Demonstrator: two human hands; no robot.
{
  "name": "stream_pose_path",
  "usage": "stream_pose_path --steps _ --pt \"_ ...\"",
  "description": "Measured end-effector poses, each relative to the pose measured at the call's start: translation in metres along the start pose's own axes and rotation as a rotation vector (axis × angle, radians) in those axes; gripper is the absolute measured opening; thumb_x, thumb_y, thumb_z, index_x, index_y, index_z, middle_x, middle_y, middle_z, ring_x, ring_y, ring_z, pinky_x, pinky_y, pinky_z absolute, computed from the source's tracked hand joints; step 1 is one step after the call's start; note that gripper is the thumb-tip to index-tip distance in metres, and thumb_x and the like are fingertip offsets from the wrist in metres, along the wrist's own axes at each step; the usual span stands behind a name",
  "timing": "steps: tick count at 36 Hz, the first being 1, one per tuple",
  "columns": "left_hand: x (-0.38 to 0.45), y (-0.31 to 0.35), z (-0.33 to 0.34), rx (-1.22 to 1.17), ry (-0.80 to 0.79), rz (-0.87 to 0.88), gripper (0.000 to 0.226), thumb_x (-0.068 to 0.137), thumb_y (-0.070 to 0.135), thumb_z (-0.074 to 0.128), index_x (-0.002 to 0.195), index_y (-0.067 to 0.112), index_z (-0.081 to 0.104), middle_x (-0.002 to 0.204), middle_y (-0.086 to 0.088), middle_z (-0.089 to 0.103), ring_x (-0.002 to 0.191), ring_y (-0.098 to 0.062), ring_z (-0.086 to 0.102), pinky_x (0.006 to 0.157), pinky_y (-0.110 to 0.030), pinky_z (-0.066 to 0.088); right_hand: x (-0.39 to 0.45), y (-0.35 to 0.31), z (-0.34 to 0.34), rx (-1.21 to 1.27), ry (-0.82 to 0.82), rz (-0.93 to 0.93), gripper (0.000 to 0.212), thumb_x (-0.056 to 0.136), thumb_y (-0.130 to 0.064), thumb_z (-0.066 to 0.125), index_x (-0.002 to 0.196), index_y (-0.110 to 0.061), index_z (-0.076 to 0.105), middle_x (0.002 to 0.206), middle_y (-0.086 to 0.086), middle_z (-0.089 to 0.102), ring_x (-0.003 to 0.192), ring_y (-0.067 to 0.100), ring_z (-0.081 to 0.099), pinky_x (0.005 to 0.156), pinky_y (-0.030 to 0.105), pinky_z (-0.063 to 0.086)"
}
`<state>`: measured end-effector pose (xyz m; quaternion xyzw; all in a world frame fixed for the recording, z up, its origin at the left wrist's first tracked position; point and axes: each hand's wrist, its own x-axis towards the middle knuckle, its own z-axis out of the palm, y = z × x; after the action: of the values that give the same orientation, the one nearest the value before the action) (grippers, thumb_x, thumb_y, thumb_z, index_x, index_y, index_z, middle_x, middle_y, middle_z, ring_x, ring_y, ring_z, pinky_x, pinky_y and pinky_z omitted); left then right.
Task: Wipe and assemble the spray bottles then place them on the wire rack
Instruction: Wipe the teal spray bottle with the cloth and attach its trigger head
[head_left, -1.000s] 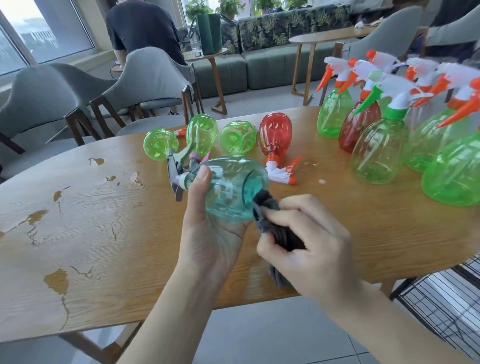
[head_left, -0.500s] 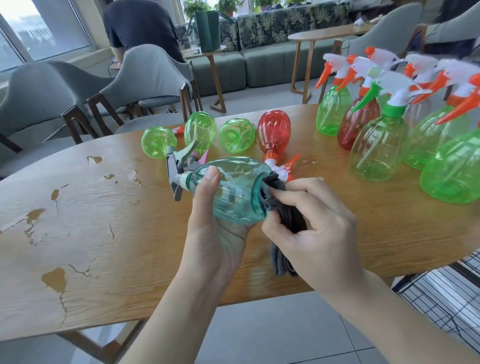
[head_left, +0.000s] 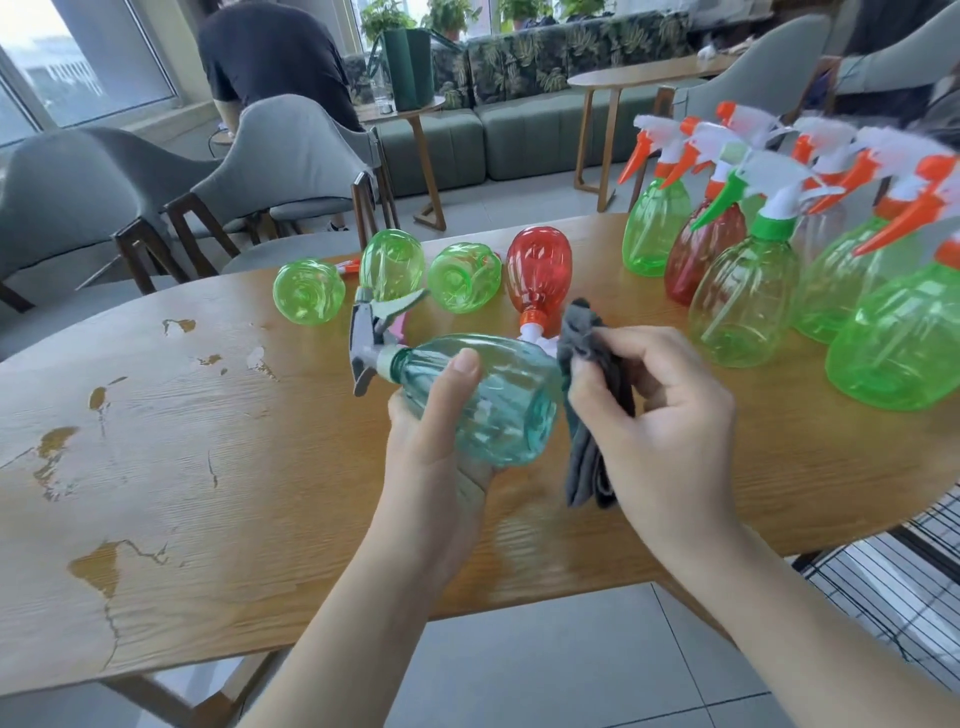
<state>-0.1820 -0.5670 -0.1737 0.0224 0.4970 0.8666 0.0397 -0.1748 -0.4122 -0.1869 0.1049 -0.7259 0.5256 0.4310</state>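
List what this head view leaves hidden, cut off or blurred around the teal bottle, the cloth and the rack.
- Teal bottle: underside hidden by the left hand; base covered by the grey cloth.
- Grey cloth: middle hidden under the right hand.
- Wire rack: cut off by the right edge and the table.
- Upright bottles at right: spray heads motion-blurred.

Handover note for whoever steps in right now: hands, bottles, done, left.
Left hand holds the teal bottle sideways, sprayer already on.
Right hand grips the grey cloth against its base.
Four bottles lie on the table; assembled bottles stand at right.
Wire rack sits lower right.
Left: finish wiping, do the lying bottles, rack everything.
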Motion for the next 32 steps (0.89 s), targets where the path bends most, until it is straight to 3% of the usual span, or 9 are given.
stream_pose_path --steps 3,6,8,9,11,13,19,25,32 --pt "0.006 -0.005 -0.004 0.159 0.043 0.019 0.095 0.067 0.042 0.09 0.14 0.03 0.032 0.112 -0.005 0.075 0.106 -0.031 0.075 0.088 -0.057 0.06 0.008 0.004 -0.005 -0.009 0.029 0.04 0.015 0.091 -0.012 0.07 0.103 -0.021 0.072 0.096 -0.002 0.068 0.089 0.02 0.068 0.077 0.043 0.056" --pt "0.009 -0.004 -0.008 0.358 0.053 0.046 0.094 0.057 0.057 0.094 0.127 0.046 0.033 0.127 -0.008 0.066 0.111 -0.029 0.072 0.099 -0.064 0.053 0.012 0.009 -0.008 -0.038 0.038 0.026 0.016 0.092 -0.016 0.069 0.106 -0.023 0.071 0.099 -0.004 0.066 0.092 0.021 0.069 0.078 0.046 0.057" --pt "0.012 -0.002 -0.01 0.464 0.036 0.084 0.091 0.062 0.054 0.091 0.129 0.045 0.031 0.128 -0.005 0.066 0.111 -0.025 0.072 0.101 -0.059 0.054 0.014 0.01 -0.009 -0.061 0.03 -0.006 0.016 0.092 -0.017 0.068 0.107 -0.022 0.071 0.1 -0.007 0.065 0.094 0.021 0.069 0.079 0.046 0.057" --pt "0.013 -0.002 -0.011 0.531 0.023 0.116 0.091 0.066 0.052 0.091 0.133 0.042 0.031 0.127 0.004 0.067 0.112 -0.017 0.071 0.101 -0.052 0.055 0.016 0.009 -0.009 -0.067 0.025 -0.025 0.017 0.092 -0.017 0.068 0.107 -0.022 0.07 0.101 -0.01 0.063 0.094 0.021 0.069 0.079 0.046 0.057" --pt "0.012 0.002 -0.009 0.682 -0.015 0.209 0.091 0.072 0.047 0.091 0.14 0.036 0.031 0.116 0.042 0.059 0.108 0.011 0.063 0.097 -0.025 0.054 0.019 0.007 -0.008 -0.076 0.021 -0.057 0.017 0.092 -0.016 0.067 0.108 -0.023 0.069 0.102 -0.014 0.061 0.095 0.018 0.068 0.079 0.043 0.057" --pt "0.01 0.005 -0.007 0.812 -0.038 0.276 0.089 0.072 0.041 0.091 0.142 0.039 0.036 0.103 0.064 0.044 0.101 0.029 0.052 0.084 -0.006 0.047 0.023 0.005 -0.01 -0.105 0.02 -0.085 0.017 0.093 -0.016 0.066 0.109 -0.018 0.072 0.101 -0.012 0.061 0.096 0.012 0.066 0.081 0.038 0.057" --pt "0.004 0.0 -0.003 0.996 -0.093 0.36 0.083 0.073 0.016 0.086 0.139 0.046 0.046 0.111 0.042 0.061 0.099 0.007 0.066 0.077 -0.005 0.047 0.032 0.001 -0.014 -0.218 0.032 -0.108 0.021 0.093 -0.01 0.07 0.113 -0.007 0.076 0.103 0.002 0.065 0.095 0.009 0.063 0.085 0.02 0.053" --pt "0.0 -0.007 -0.001 1.129 -0.132 0.388 0.087 0.063 0.037 0.081 0.139 0.054 0.044 0.116 0.014 0.068 0.106 -0.009 0.067 0.09 -0.037 0.058 0.04 0.008 -0.016 -0.278 0.089 -0.085 0.023 0.096 -0.012 0.068 0.118 -0.009 0.075 0.11 0.006 0.069 0.102 0.008 0.063 0.092 0.018 0.051" --pt "-0.003 -0.013 0.005 1.237 -0.16 0.45 0.092 0.061 0.044 0.075 0.145 0.051 0.04 0.115 0.013 0.064 0.105 -0.009 0.063 0.086 -0.037 0.058 0.035 0.005 -0.008 -0.221 0.096 -0.048 0.017 0.091 -0.011 0.071 0.107 -0.008 0.076 0.1 -0.002 0.065 0.095 0.011 0.064 0.084 0.025 0.054"
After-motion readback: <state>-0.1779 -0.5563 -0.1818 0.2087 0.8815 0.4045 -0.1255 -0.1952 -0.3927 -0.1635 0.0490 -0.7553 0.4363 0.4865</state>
